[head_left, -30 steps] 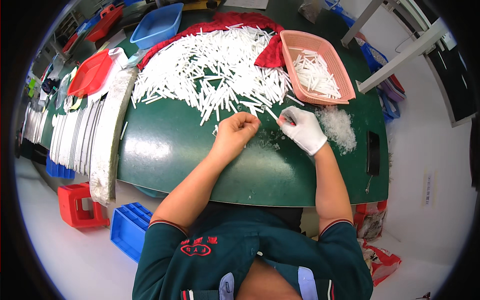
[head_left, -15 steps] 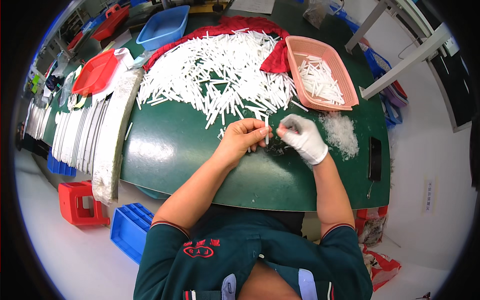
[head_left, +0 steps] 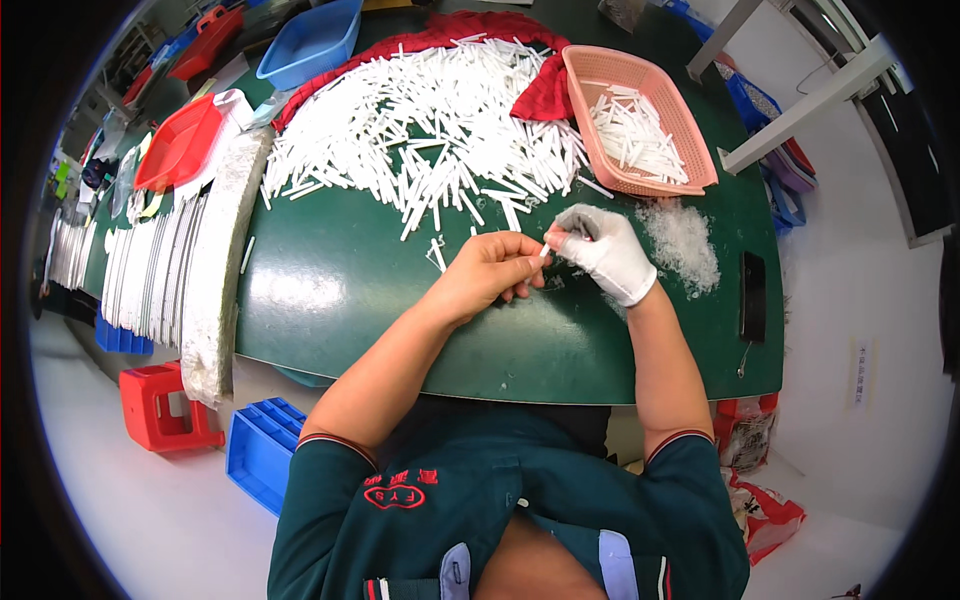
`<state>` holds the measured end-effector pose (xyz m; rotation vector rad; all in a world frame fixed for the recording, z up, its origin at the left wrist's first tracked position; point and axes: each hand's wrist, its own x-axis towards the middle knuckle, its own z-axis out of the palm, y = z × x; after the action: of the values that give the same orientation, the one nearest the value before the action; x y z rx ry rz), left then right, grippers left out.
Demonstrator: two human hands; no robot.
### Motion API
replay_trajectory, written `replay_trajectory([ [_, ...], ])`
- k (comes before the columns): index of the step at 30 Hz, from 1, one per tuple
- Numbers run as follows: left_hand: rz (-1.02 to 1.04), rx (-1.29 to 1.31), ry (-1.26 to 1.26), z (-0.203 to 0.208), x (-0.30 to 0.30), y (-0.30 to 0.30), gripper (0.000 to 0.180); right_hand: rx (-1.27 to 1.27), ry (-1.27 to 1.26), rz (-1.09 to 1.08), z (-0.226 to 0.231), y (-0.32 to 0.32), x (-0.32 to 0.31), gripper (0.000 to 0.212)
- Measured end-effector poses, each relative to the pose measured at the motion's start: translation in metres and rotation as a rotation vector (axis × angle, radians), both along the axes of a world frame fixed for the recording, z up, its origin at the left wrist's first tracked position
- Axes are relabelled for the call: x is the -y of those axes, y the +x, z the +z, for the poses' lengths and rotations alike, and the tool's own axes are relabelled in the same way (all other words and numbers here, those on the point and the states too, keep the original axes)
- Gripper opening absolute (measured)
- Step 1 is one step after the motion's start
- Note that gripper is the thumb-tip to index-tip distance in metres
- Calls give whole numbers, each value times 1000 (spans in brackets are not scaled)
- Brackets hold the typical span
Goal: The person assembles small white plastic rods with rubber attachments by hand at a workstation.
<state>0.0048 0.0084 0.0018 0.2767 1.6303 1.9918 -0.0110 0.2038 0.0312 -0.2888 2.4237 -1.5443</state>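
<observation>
My bare left hand [head_left: 492, 270] is over the middle of the green table [head_left: 480, 365], its thumb and forefinger pinching a short white plastic stick [head_left: 545, 250]. My right hand [head_left: 607, 257], in a white glove with bare fingertips, is closed at the upper end of the same stick; the exact contact is partly hidden. Beyond my hands spreads a large heap of similar white sticks [head_left: 370, 135] on a red cloth [head_left: 540, 95]. A pink basket [head_left: 620, 70] at the far right holds more sticks. Thin clear scraps [head_left: 682, 252] lie right of my glove.
A black phone [head_left: 752, 298] rests by the table's right edge. At left are a long whitish block [head_left: 215, 290], stacked white sheets [head_left: 150, 265], a red tray [head_left: 180, 145] and a blue tray [head_left: 310, 45]. On the floor stand a red stool [head_left: 160, 410] and a blue crate [head_left: 258, 455].
My right hand has come left to the stick's upper end. The stick, upright before, is now tilted and mostly covered by fingers. The whole view has shifted slightly.
</observation>
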Motion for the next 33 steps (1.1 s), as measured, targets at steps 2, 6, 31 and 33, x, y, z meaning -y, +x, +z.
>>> replay_trajectory([
  [2, -47, 4, -111, 6, 2, -1, 17, -20, -195, -150, 1, 0, 0, 15],
  [6, -54, 1, -96, 2, 4, -1, 17, 67, -271, -202, 6, 0, -3, 13],
  [31, 114, -179, 19, 0, -3, 3, 29, 210, -468, -304, 7, 1, -2, 21],
  [33, 177, -289, 25, -2, -6, 6, 33, 259, -500, -280, 4, 2, 2, 22],
])
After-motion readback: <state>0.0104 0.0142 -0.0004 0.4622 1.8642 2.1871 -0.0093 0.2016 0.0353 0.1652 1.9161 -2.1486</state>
